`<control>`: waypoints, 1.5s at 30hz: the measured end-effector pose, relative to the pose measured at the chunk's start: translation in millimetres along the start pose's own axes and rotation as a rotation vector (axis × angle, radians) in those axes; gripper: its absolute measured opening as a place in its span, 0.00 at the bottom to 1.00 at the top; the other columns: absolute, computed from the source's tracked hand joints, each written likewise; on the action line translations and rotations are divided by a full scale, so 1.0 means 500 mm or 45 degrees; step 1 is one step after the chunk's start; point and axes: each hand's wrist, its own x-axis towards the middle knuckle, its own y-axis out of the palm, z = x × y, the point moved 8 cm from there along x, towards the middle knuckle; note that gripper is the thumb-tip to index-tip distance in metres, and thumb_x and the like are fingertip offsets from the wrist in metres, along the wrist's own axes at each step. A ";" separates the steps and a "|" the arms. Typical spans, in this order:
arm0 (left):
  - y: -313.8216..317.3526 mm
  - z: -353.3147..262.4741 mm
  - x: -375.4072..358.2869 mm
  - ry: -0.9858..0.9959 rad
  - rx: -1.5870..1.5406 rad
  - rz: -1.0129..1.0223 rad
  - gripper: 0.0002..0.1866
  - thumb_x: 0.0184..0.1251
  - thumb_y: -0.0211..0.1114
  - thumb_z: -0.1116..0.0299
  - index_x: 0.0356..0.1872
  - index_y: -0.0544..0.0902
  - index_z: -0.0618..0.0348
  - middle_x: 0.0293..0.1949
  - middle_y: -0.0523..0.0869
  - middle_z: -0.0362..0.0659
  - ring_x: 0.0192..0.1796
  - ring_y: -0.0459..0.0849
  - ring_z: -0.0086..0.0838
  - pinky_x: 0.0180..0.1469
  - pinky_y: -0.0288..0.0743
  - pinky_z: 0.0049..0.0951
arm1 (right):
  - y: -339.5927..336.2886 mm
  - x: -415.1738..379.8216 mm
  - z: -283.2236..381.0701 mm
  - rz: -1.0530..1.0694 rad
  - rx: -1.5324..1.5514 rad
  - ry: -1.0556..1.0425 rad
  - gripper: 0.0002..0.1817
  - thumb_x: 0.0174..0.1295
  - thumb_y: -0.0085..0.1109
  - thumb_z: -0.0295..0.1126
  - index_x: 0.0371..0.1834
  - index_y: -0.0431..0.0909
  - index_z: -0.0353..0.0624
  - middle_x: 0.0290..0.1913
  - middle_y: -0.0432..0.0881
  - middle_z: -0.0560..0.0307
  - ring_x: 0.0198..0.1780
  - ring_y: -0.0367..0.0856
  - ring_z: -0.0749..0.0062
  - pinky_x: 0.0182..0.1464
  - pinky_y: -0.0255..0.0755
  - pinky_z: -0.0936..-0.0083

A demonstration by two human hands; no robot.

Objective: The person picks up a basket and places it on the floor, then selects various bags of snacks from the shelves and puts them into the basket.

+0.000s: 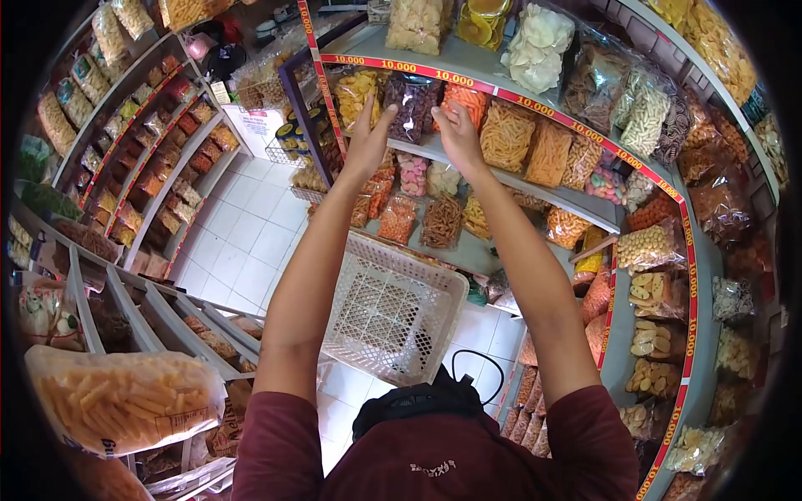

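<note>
A clear bag of dark purple-brown snacks (410,110) stands on the shelf between my two hands. To its left, my left hand (368,144) is open, fingers stretched up in front of a bag of yellow chips (354,93) and thumb pointing at the dark bag's edge. On the other side, my right hand (461,144) is also open, its thumb close to the dark bag and its fingers overlapping a bag of orange snacks (469,98).
Below my arms sits a white perforated plastic crate (393,313). Price strips marked 10.000 (399,65) edge the shelves of bagged snacks. A large bag of stick snacks (125,399) is close at lower left. White floor tiles (248,219) lie between the shelf rows.
</note>
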 end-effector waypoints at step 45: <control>-0.292 0.761 -0.834 -1.590 1.343 -0.095 0.30 0.66 0.60 0.71 0.71 0.75 0.39 0.81 0.58 0.37 0.85 0.44 0.41 0.74 0.37 0.83 | 0.283 -0.513 -0.689 0.941 -1.385 0.032 0.27 0.67 0.48 0.22 0.70 0.75 0.49 0.72 0.73 0.50 0.71 0.70 0.50 0.70 0.68 0.58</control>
